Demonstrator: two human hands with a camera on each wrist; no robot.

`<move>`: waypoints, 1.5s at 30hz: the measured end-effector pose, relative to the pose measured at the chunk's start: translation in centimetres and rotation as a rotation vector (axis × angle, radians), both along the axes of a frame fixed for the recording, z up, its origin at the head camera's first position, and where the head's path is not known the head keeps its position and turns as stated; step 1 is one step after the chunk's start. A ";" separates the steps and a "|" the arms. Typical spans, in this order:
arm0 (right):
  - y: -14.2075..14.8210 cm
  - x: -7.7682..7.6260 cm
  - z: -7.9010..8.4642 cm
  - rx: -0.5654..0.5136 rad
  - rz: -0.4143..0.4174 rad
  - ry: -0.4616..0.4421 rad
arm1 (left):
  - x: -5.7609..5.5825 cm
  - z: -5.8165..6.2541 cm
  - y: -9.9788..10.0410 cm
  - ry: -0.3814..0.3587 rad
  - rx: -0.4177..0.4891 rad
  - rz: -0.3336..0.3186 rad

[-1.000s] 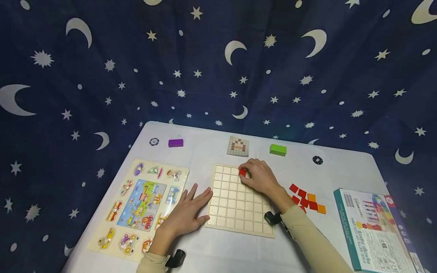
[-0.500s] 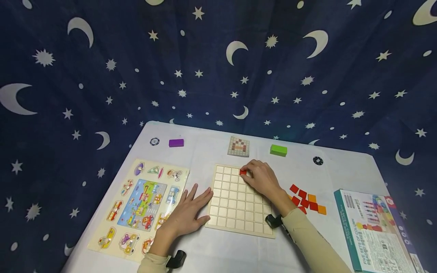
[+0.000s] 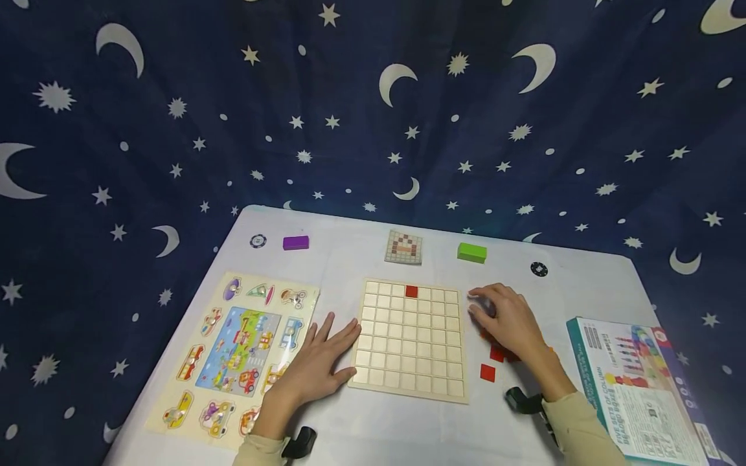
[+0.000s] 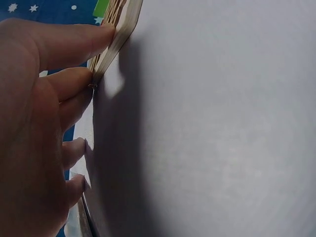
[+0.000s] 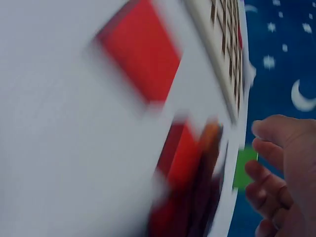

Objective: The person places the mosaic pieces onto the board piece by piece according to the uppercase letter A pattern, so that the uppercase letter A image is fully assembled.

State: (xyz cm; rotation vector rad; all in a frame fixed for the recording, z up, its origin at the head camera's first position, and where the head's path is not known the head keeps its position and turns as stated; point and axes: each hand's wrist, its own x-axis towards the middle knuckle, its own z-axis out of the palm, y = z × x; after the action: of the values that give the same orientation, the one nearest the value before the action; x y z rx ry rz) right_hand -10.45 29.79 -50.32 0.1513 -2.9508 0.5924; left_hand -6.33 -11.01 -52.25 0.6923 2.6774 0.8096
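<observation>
A wooden grid board (image 3: 408, 343) lies flat on the table, with one red square tile (image 3: 411, 292) in its top row. My left hand (image 3: 317, 362) lies spread at the board's left side, fingertips and thumb right at its edge (image 4: 118, 44). To the right of the board, my right hand (image 3: 509, 320) is over the loose tiles, fingers loosely bent and nothing between thumb and fingertips. A red tile (image 3: 487, 373) shows below this hand, and it partly covers the other red and orange tiles. The right wrist view shows a blurred red tile (image 5: 143, 52) and others bunched beside it.
A small pattern card (image 3: 403, 247) stands behind the board, between a purple block (image 3: 296, 243) and a green block (image 3: 471, 252). Two round chips (image 3: 539, 269) lie near the back. A picture puzzle (image 3: 239, 349) sits left, a bead box (image 3: 641, 382) right.
My right hand has let go of the red tile in the board's top row and moved right, over the loose tiles. The left hand stays at the board's edge.
</observation>
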 end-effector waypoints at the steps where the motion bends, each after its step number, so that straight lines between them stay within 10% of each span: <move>1: 0.9 0.5 0.0 0.015 -0.026 -0.012 | 0.0 0.0 0.0 -0.001 -0.003 0.005; 21: 4.4 2.6 -0.8 0.126 -0.067 0.025 | 0.0 0.1 0.3 -0.020 0.000 0.021; 45: -7.4 -2.4 -1.0 0.040 0.198 0.012 | 0.0 0.2 0.3 -0.022 0.000 0.023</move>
State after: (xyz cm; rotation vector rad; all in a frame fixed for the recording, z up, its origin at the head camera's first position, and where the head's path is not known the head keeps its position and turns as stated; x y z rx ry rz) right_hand -12.81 22.41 -51.31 0.4540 -2.9577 0.5534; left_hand -6.30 -10.75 -52.05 0.6492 2.6704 0.8178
